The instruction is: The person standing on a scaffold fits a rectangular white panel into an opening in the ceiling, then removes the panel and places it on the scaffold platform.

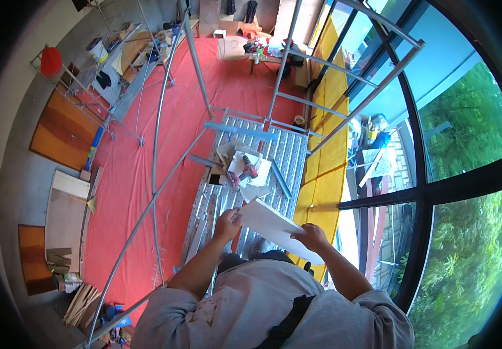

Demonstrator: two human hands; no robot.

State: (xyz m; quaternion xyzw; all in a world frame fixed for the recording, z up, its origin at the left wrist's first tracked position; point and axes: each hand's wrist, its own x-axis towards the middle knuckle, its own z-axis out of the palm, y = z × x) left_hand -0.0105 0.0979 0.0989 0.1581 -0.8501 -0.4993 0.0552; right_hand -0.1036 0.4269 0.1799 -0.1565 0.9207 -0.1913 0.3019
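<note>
A flat white board [275, 228] is held tilted in front of my body. My left hand [227, 225] grips its left end, and the fingers of my right hand [311, 237] are closed on its upper right edge. Just beyond the board, a red power drill [249, 168] lies on scraps of white board on the perforated metal platform [233, 123]. A second red power tool [233, 180] lies beside it, next to a small open box [216, 176]. To their right a grey metal channel [281, 179] lies at a slant.
Scaffold tubes [156, 145] and a ladder-like frame [326, 64] rise around the platform. Red sheeting [128, 232] covers the floor below. Yellow panels [320, 192] and dark-framed windows [421, 195] run along the right. Another scaffold [114, 99] holds materials and a bucket [96, 50].
</note>
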